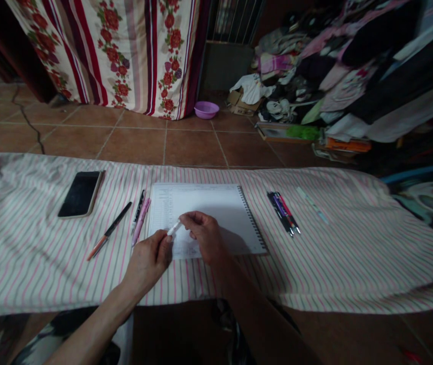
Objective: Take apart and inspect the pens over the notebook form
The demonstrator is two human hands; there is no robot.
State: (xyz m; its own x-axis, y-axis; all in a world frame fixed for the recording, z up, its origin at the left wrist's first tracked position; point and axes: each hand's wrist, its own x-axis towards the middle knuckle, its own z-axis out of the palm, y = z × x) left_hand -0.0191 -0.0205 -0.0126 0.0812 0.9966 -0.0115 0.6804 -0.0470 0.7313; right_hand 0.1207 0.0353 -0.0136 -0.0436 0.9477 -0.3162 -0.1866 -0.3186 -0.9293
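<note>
Between my two hands is a slim, whitish, partly clear stick (174, 227), perhaps a pen, tilted up to the right. My left hand (153, 252) is closed on its lower end, and the fingertips of my right hand (204, 230) pinch its upper end. Both hands are over a spiral notebook (216, 203) lying open at a mostly blank white page. To the left lie a pink pen (141, 221), a black patterned pen (139, 207) and a black and orange pen (109, 231). Several dark, purple and red pens (282, 213) lie together on the right.
A striped cloth (333, 268) covers the table. On it are a phone (80, 194) at the left and a pale green strip-like thing (312, 205) at the right. Beyond stand a purple basin (206, 109), a flowered curtain (125, 50) and piled clothes (315, 66).
</note>
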